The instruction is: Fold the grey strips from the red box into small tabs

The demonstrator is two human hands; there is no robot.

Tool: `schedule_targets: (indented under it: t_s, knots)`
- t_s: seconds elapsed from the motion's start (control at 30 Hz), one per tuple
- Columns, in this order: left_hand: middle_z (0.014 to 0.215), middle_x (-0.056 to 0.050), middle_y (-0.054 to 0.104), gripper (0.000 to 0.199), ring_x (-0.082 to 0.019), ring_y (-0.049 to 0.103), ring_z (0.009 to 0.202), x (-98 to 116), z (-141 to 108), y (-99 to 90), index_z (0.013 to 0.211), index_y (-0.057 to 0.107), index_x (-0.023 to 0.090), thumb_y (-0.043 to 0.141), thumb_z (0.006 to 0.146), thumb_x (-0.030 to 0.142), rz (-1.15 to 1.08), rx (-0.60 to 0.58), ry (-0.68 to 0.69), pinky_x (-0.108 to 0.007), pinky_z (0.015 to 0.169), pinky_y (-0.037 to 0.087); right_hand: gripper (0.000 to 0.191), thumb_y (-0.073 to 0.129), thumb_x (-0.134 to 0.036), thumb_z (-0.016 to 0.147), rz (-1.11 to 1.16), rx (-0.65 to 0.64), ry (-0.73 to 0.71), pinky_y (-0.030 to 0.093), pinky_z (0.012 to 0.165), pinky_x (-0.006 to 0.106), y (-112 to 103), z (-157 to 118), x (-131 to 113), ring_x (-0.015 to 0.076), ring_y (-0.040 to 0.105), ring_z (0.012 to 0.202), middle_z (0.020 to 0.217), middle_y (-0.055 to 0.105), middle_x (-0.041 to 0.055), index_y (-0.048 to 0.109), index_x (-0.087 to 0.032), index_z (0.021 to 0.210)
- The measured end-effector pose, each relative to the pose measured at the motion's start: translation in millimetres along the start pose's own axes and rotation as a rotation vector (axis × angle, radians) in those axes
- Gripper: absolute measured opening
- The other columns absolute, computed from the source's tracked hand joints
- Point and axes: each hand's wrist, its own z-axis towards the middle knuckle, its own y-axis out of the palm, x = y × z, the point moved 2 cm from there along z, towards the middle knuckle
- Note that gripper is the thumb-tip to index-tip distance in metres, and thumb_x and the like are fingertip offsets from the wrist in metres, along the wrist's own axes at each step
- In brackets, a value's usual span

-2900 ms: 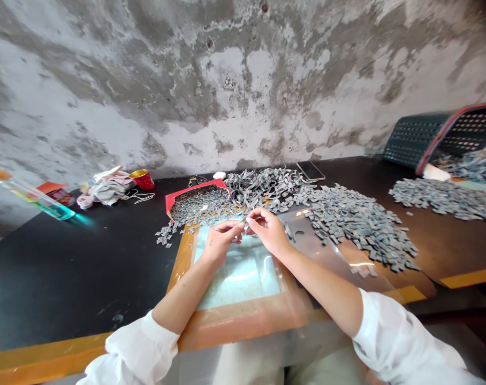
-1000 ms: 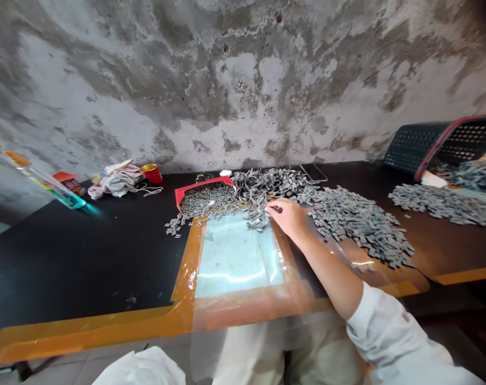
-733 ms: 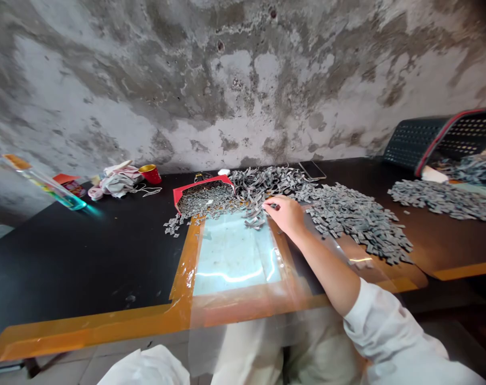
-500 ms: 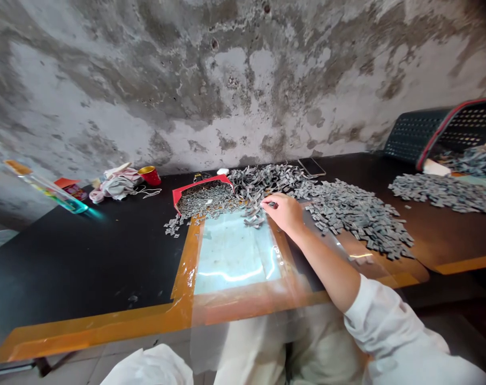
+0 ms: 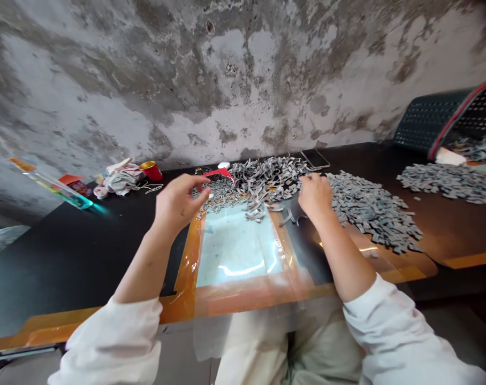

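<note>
My left hand (image 5: 177,202) is raised over the left side of a red-edged tray (image 5: 222,172), thumb and fingers apart with nothing visible between them. Small grey pieces (image 5: 221,193) fill the tray. Behind and to its right lies a heap of longer grey strips (image 5: 263,176). At the right end of that heap, my right hand (image 5: 316,195) has its fingers bent and drawn together; whatever they hold is hidden. A few loose strips (image 5: 293,216) lie just below it. In front of the tray is a pale, shiny sheet (image 5: 237,246) bordered with brown tape.
A spread of grey pieces (image 5: 373,211) covers the table to the right, with another pile (image 5: 447,182) beyond. A black basket (image 5: 427,120) lies tipped at far right. A phone-like slab (image 5: 315,158), a red cup (image 5: 151,170), cloth (image 5: 122,177) and a clear tube (image 5: 54,187) stand farther back.
My left hand has come into view and moved up to the tray. My right hand has shifted right, away from the sheet. Loose strips now show on the table below it.
</note>
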Motion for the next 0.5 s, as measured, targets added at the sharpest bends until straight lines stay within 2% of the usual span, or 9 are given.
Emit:
schedule_targets:
  t_s: [0.03,0.1,0.17,0.23,0.3,0.5]
  knots:
    - [0.104,-0.005,0.064,0.031,-0.022,0.056,0.1,-11,-1,9.4,0.109,0.067,0.024,0.054,0.087,0.043,0.035,-0.064,0.035,-0.032,0.087,0.044,0.025,0.056,-0.018,0.086,0.073,-0.046,-0.118,0.042,0.083,0.042,4,-3,-10,0.0281,0.053,0.1,0.107,0.062,0.0154,0.068,-0.016,0.107]
    - [0.102,-0.005,0.064,0.032,-0.022,0.056,0.098,-35,-6,31.6,0.106,0.069,0.026,0.055,0.085,0.045,0.093,-0.224,0.103,-0.03,0.084,0.043,0.018,0.058,-0.025,0.087,0.174,-0.164,-0.318,0.043,0.083,0.034,14,-13,-34,0.0197,0.056,0.093,0.098,0.068,0.0034,0.071,-0.027,0.1]
    - [0.101,-0.004,0.065,0.033,-0.021,0.057,0.098,-59,-11,49.9,0.105,0.07,0.027,0.051,0.087,0.047,0.093,-0.264,0.062,-0.029,0.083,0.043,0.016,0.061,-0.03,0.086,0.273,-0.321,-0.544,0.041,0.083,0.033,26,-25,-59,0.0189,0.055,0.089,0.095,0.07,0.0011,0.073,-0.027,0.097]
    - [0.098,-0.004,0.066,0.034,-0.021,0.058,0.096,-74,-16,62.5,0.104,0.071,0.029,0.051,0.087,0.05,0.099,-0.292,0.034,-0.029,0.082,0.042,0.016,0.065,-0.032,0.084,0.249,-0.347,-0.594,0.04,0.081,0.034,35,-33,-71,0.0203,0.053,0.089,0.096,0.071,0.0023,0.074,-0.025,0.095]
    - [0.097,-0.003,0.066,0.035,-0.021,0.058,0.097,-81,-20,68.1,0.103,0.071,0.03,0.051,0.086,0.053,0.115,-0.286,0.016,-0.029,0.082,0.042,0.015,0.066,-0.031,0.083,0.204,-0.351,-0.596,0.038,0.079,0.034,44,-37,-75,0.0208,0.052,0.088,0.095,0.071,0.003,0.074,-0.026,0.093]
    - [0.099,-0.003,0.067,0.035,-0.023,0.057,0.102,-73,-20,70.7,0.102,0.071,0.031,0.051,0.086,0.055,0.117,-0.246,0.013,-0.03,0.082,0.042,0.011,0.066,-0.032,0.082,0.211,-0.393,-0.564,0.036,0.077,0.031,57,-42,-71,0.0181,0.054,0.083,0.091,0.071,-0.0007,0.074,-0.029,0.09]
